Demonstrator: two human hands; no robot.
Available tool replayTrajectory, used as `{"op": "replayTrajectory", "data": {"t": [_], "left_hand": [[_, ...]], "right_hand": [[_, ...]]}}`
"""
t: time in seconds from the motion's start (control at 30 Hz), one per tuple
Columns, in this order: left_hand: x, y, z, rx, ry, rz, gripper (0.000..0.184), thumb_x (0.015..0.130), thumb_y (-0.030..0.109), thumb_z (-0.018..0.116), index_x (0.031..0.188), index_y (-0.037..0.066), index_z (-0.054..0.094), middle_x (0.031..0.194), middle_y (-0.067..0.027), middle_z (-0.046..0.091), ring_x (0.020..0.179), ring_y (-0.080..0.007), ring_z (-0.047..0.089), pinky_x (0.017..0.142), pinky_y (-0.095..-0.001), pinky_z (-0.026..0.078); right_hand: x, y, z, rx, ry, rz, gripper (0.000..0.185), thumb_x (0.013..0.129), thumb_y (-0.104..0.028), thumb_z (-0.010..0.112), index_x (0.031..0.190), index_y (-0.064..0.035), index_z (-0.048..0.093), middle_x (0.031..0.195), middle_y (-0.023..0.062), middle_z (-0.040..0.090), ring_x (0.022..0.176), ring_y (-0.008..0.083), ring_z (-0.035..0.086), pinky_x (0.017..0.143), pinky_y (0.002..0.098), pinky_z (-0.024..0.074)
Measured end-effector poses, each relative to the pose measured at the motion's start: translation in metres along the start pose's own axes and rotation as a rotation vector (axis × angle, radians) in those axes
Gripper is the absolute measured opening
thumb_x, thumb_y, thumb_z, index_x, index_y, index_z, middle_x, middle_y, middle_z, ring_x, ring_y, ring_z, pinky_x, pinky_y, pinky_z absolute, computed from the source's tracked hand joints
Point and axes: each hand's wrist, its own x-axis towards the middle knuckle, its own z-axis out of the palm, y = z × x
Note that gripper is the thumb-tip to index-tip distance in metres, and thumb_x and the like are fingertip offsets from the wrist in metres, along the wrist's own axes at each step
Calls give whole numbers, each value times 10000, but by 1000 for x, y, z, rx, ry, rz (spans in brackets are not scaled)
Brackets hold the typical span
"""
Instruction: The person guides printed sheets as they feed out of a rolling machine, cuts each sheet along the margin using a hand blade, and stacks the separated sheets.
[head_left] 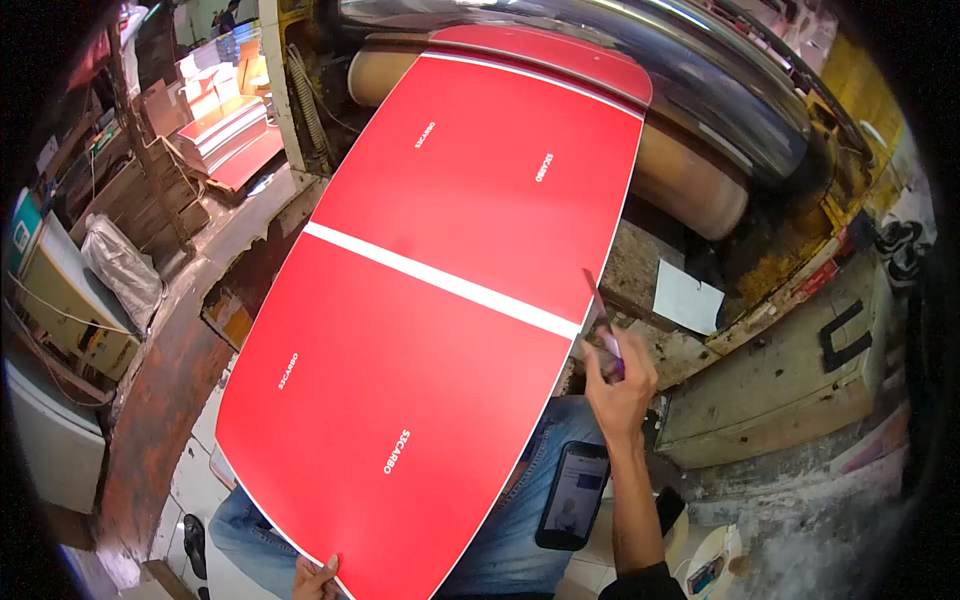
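Note:
A large red printed sheet (470, 240) with white lettering and a white band across its middle stretches from the roller down over my lap. My left hand (314, 580) grips its near edge at the bottom, thumb on top. Beside the sheet's right edge, close to the end of the white band, my right hand (622, 385) is closed around the purple handle of a knife (595, 292). Its dark narrow blade points away from me and overlaps the sheet's edge. The hand and handle are slightly blurred, so I cannot tell if the blade cuts.
A shiny metal roller (740, 110) spans the machine ahead, above a brown roller (690, 185). A phone (573, 495) lies on my thigh. White paper (688, 297) rests at the right, near a metal box (780, 370). Stacked red sheets (235, 140) stand far left.

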Motion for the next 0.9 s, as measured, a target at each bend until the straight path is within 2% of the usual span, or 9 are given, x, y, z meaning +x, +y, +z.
{"op": "replayTrajectory", "data": {"t": [0.1,0.23,0.3,0.37,0.43,0.57,0.63,0.8,0.9], "left_hand": [[12,-27,-5,-103,88,219,421,893,40,597,1259,-38,403,1080,-232,634,250,-133,387,200,-252,250],[-6,4,5,86,56,-11,386,900,76,621,1230,-22,448,894,-157,672,361,-136,521,272,-250,384],[-4,-11,2,13,224,29,379,903,76,628,1230,-4,455,765,-106,668,425,-120,554,324,-246,439],[-4,-9,-46,154,170,-70,379,895,44,635,1226,8,454,886,-119,659,458,-109,557,333,-238,428],[-21,18,-60,246,205,-63,284,918,211,659,1145,90,540,549,45,435,385,-84,389,341,-217,327],[-46,9,-147,325,181,-87,316,919,227,649,1181,104,524,636,12,534,474,-95,510,413,-240,452],[-29,0,-128,269,396,47,377,883,20,647,1209,10,458,985,-97,639,579,-104,617,414,-231,500],[77,31,-13,92,133,93,255,911,50,621,1145,-13,540,974,-58,636,640,-102,603,425,-238,466],[177,6,-6,79,88,91,352,899,67,650,1218,-26,533,1104,-115,644,895,-213,666,687,-347,608]], "right_hand": [[24,10,9,-200,-15,-461,431,680,-69,745,1100,-39,652,1074,123,645,782,250,645,599,326,528],[40,40,23,-193,-356,-730,531,624,-167,752,1140,-88,656,1055,70,674,815,263,650,647,360,558],[42,40,26,-72,-355,-654,477,614,-128,731,1089,-110,689,990,73,701,784,262,669,651,363,559],[37,44,30,100,-394,-496,448,580,-43,681,1023,-103,713,935,90,717,759,258,690,651,345,561],[34,36,23,102,-441,-384,472,556,14,626,1004,-99,724,935,111,721,778,271,701,676,332,566],[12,30,25,226,-399,-325,444,610,49,612,1010,-101,734,976,150,712,844,289,705,728,329,570],[4,16,23,219,-379,-338,411,641,43,623,1011,-97,732,976,152,712,853,291,707,737,332,569],[-10,-7,10,186,-439,-318,351,699,12,653,1021,-100,734,982,151,712,867,286,710,747,335,580],[-15,-19,0,170,-452,-331,321,721,-13,671,1023,-99,735,984,149,714,856,277,715,722,340,586]]}}
